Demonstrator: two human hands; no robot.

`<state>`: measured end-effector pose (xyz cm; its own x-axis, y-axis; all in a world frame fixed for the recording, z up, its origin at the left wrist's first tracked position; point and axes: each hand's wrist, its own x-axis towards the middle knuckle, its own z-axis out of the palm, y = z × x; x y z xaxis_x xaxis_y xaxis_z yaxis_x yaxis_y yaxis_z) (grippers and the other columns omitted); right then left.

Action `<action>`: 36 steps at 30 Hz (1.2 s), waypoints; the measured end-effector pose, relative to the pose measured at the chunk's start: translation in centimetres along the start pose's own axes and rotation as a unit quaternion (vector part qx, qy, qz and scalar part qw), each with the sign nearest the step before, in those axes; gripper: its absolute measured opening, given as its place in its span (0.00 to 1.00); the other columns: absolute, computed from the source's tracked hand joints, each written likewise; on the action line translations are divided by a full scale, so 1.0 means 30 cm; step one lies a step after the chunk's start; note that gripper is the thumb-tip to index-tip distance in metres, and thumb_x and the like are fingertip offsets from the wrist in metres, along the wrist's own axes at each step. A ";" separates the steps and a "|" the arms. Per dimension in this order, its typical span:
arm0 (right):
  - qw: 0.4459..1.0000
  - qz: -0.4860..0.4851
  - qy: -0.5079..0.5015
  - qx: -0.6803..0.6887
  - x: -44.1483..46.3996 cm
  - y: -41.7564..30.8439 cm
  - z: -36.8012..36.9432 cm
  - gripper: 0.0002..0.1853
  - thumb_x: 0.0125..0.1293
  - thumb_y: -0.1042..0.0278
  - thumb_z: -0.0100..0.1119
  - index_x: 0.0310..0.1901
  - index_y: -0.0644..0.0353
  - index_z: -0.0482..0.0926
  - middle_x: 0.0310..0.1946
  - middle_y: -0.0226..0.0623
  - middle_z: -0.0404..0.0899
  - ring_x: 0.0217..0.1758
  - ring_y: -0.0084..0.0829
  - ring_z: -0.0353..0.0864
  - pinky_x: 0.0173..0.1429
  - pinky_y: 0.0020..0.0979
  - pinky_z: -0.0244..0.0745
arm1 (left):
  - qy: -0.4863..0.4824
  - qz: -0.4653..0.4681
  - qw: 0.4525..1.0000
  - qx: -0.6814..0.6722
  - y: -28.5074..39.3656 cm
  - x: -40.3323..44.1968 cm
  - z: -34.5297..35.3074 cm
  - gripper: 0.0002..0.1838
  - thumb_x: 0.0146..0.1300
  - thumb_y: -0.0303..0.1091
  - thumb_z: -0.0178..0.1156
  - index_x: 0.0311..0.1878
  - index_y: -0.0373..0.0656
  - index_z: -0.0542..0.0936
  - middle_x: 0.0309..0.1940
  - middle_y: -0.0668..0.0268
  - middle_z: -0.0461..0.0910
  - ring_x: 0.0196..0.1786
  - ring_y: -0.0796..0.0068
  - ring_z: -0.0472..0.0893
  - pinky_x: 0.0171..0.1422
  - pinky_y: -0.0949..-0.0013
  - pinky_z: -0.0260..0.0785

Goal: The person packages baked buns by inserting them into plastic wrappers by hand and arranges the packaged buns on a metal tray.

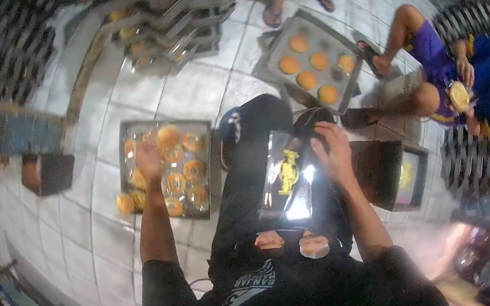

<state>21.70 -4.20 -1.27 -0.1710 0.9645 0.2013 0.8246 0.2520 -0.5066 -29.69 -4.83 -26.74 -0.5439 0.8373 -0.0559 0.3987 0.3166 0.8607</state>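
Plenty of wrapped buns (pixel 175 183) crowd the tray (pixel 209 153) left of centre; here's the left hand (pixel 148 159) over them, too blurred to tell if it's gripping; right hand (pixel 332 149), fingers spread, beside printed plastic (pixel 288 171) on the lap (pixel 236 187), mid-frame.

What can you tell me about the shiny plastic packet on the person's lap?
The packet looks like clear, glossy plastic, roughly rectangular, with yellow print too blurred to read and bright glare at its near end. It lies on the dark trousers, long sides running away from the body. The right hand is beside it; whether they touch is unclear.
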 end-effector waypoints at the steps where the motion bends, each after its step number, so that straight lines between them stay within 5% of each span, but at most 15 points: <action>1: 1.000 -0.001 0.005 0.011 -0.009 0.011 -0.003 0.16 0.65 0.62 0.65 0.49 0.62 0.83 0.55 0.44 0.82 0.59 0.49 0.79 0.66 0.45 0.72 | -0.026 -0.134 0.956 -0.258 0.121 0.049 0.026 0.07 0.72 0.28 0.54 0.51 0.44 0.76 0.44 0.63 0.79 0.39 0.64 0.83 0.35 0.59 0.81; 6: 0.998 -0.010 0.030 0.058 -0.014 0.014 -0.017 0.14 0.64 0.66 0.66 0.49 0.62 0.82 0.55 0.44 0.81 0.59 0.48 0.79 0.65 0.46 0.72 | -0.132 -0.212 0.880 -0.405 0.753 0.197 0.366 0.18 0.74 0.30 0.55 0.63 0.34 0.69 0.54 0.52 0.78 0.51 0.56 0.84 0.53 0.54 0.85; 8: 0.997 -0.008 0.036 0.062 -0.021 0.027 -0.021 0.14 0.64 0.66 0.65 0.49 0.62 0.82 0.55 0.44 0.81 0.60 0.48 0.78 0.66 0.45 0.72 | -0.320 -0.179 0.807 -0.464 0.886 0.221 0.520 0.25 0.74 0.37 0.58 0.68 0.35 0.67 0.60 0.48 0.77 0.59 0.50 0.81 0.59 0.47 0.81; 11: 0.996 -0.016 0.038 0.080 -0.035 0.062 -0.019 0.14 0.64 0.67 0.65 0.50 0.62 0.81 0.55 0.43 0.81 0.61 0.47 0.78 0.67 0.45 0.70 | -0.303 -0.290 0.815 -0.401 1.241 0.028 0.579 0.35 0.74 0.46 0.60 0.77 0.40 0.61 0.64 0.42 0.74 0.65 0.46 0.77 0.68 0.44 0.74; 17: 0.992 -0.015 0.068 0.103 -0.059 0.078 -0.022 0.14 0.64 0.67 0.66 0.49 0.62 0.81 0.56 0.41 0.81 0.61 0.46 0.78 0.67 0.44 0.70 | -0.272 0.052 0.957 -0.082 1.155 -0.223 0.412 0.29 0.74 0.47 0.60 0.70 0.37 0.72 0.64 0.53 0.78 0.67 0.67 0.76 0.66 0.67 0.69; 19: 0.991 -0.022 0.069 0.111 -0.064 0.075 -0.029 0.14 0.64 0.66 0.66 0.49 0.62 0.82 0.56 0.41 0.81 0.61 0.46 0.78 0.67 0.45 0.70 | -0.292 -0.011 0.956 0.021 1.148 -0.371 0.272 0.23 0.74 0.44 0.61 0.62 0.37 0.78 0.65 0.52 0.78 0.66 0.64 0.77 0.66 0.65 0.69; 22: 0.988 -0.026 0.060 0.138 -0.070 0.084 -0.022 0.16 0.66 0.63 0.66 0.51 0.62 0.82 0.57 0.43 0.81 0.62 0.47 0.77 0.68 0.45 0.69 | -0.276 0.065 0.956 -0.070 1.094 -0.585 0.175 0.16 0.72 0.40 0.63 0.53 0.37 0.81 0.66 0.51 0.76 0.68 0.58 0.75 0.71 0.61 0.66; 24: 0.985 -0.018 0.056 0.162 -0.063 0.079 -0.021 0.18 0.66 0.60 0.67 0.53 0.62 0.81 0.59 0.44 0.80 0.64 0.48 0.76 0.69 0.45 0.68 | -0.230 0.244 0.942 0.030 1.125 -0.676 0.136 0.12 0.69 0.35 0.65 0.48 0.37 0.81 0.67 0.49 0.75 0.71 0.52 0.73 0.76 0.56 0.61; 28: 0.965 0.024 0.041 0.257 -0.081 0.024 -0.063 0.26 0.67 0.52 0.68 0.58 0.64 0.79 0.63 0.50 0.78 0.70 0.45 0.73 0.72 0.45 0.66 | -0.265 0.305 0.914 -0.028 1.129 -0.727 0.109 0.10 0.69 0.25 0.61 0.52 0.37 0.79 0.64 0.47 0.77 0.70 0.55 0.73 0.76 0.54 0.61; 30: 0.904 0.082 -0.003 0.419 -0.100 -0.018 -0.099 0.23 0.70 0.60 0.69 0.60 0.65 0.79 0.59 0.41 0.80 0.64 0.30 0.75 0.67 0.36 0.71 | -0.364 0.017 0.871 -0.329 1.140 -0.760 0.076 0.15 0.70 0.23 0.58 0.58 0.36 0.75 0.62 0.48 0.78 0.68 0.62 0.75 0.71 0.58 0.68; 31: 0.904 0.083 -0.002 0.419 -0.113 -0.032 -0.129 0.23 0.70 0.60 0.69 0.60 0.65 0.79 0.59 0.41 0.80 0.64 0.30 0.75 0.67 0.36 0.71 | -0.365 0.017 0.871 -0.329 1.171 -0.779 0.058 0.15 0.70 0.23 0.58 0.58 0.36 0.75 0.62 0.48 0.78 0.68 0.62 0.75 0.71 0.58 0.68; 33: 0.786 0.162 -0.204 0.560 -0.121 -0.043 -0.185 0.17 0.70 0.65 0.69 0.55 0.65 0.81 0.47 0.30 0.84 0.51 0.22 0.80 0.56 0.28 0.75 | -0.330 -0.015 0.893 -0.306 1.237 -0.808 0.041 0.19 0.72 0.24 0.57 0.65 0.35 0.71 0.66 0.48 0.75 0.65 0.69 0.76 0.66 0.64 0.72; 34: 0.799 0.137 -0.174 0.560 -0.139 -0.061 -0.181 0.13 0.70 0.65 0.68 0.50 0.64 0.83 0.38 0.23 0.83 0.42 0.15 0.78 0.47 0.22 0.74 | -0.296 0.040 0.923 -0.242 1.236 -0.821 0.039 0.25 0.70 0.26 0.61 0.69 0.39 0.71 0.71 0.49 0.71 0.68 0.58 0.75 0.70 0.57 0.71; 35: 0.850 0.105 -0.150 0.493 -0.155 -0.071 -0.180 0.13 0.69 0.67 0.68 0.50 0.65 0.82 0.37 0.29 0.84 0.41 0.24 0.82 0.48 0.28 0.77 | -0.296 0.040 0.922 -0.245 1.232 -0.823 0.034 0.25 0.70 0.26 0.61 0.69 0.39 0.71 0.71 0.49 0.71 0.68 0.58 0.75 0.70 0.57 0.71; 36: 0.918 0.058 -0.114 0.376 -0.172 -0.071 -0.162 0.14 0.68 0.67 0.67 0.51 0.65 0.82 0.38 0.34 0.84 0.41 0.31 0.84 0.49 0.31 0.78 | -0.257 0.247 0.934 -0.014 1.224 -0.817 0.028 0.24 0.68 0.27 0.63 0.67 0.41 0.74 0.73 0.50 0.68 0.71 0.52 0.71 0.74 0.52 0.65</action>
<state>23.45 -10.09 2.86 -0.2854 0.9580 -0.0273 0.2531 0.0478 -0.9662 -1.10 -13.35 5.83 0.1302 0.9840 0.1218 0.4842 -0.1703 0.8582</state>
